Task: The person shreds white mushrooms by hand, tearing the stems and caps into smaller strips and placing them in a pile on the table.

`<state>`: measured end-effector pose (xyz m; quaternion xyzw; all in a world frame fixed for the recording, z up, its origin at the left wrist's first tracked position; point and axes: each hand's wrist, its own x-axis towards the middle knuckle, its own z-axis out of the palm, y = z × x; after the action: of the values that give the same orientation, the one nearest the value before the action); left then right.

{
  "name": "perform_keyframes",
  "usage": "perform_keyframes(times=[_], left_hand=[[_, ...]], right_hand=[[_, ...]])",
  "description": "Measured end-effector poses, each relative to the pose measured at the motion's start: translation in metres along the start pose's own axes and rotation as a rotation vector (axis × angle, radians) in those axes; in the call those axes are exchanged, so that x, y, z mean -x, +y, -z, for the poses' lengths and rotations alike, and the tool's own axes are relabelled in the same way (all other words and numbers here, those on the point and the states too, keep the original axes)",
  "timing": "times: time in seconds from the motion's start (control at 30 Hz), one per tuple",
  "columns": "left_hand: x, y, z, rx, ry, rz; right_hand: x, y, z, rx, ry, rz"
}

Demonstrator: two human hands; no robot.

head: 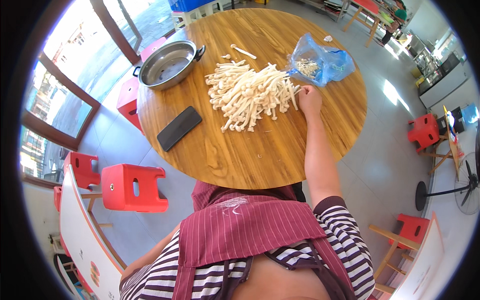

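Note:
A heap of pale long-stemmed mushrooms lies on the round wooden table. At the heap's right edge rests my right hand, its fingers curled by the mushroom stems; whether it pinches one cannot be told. My left hand is out of view; only part of the left arm shows low at the left. Beyond my right hand sits a blue plastic bag with mushroom trimmings inside. One loose mushroom and a small cap lie behind the heap. A two-handled metal pan stands at the table's left.
A black smartphone lies near the table's left edge. A white scrap is at the far right. Red plastic stools stand left of the table. A floor fan is at the right. A person stands in the far background.

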<state>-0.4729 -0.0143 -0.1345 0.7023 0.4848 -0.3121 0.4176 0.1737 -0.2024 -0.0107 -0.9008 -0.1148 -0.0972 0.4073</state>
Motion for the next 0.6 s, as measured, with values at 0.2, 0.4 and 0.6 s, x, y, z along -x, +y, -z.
perform_keyframes(times=[0.2,0.4,0.6], left_hand=[[-0.015,0.018,-0.003,0.062,0.143,-0.077],[-0.02,0.042,-0.014,0.088,0.182,-0.182],[0.009,0.094,0.001,0.11,0.345,-0.419]], right_hand=[[0.009,-0.003,0.003,0.033,0.038,0.009],[0.008,0.004,-0.005,-0.014,0.135,0.099],[0.008,0.015,0.003,-0.138,0.145,0.115]])
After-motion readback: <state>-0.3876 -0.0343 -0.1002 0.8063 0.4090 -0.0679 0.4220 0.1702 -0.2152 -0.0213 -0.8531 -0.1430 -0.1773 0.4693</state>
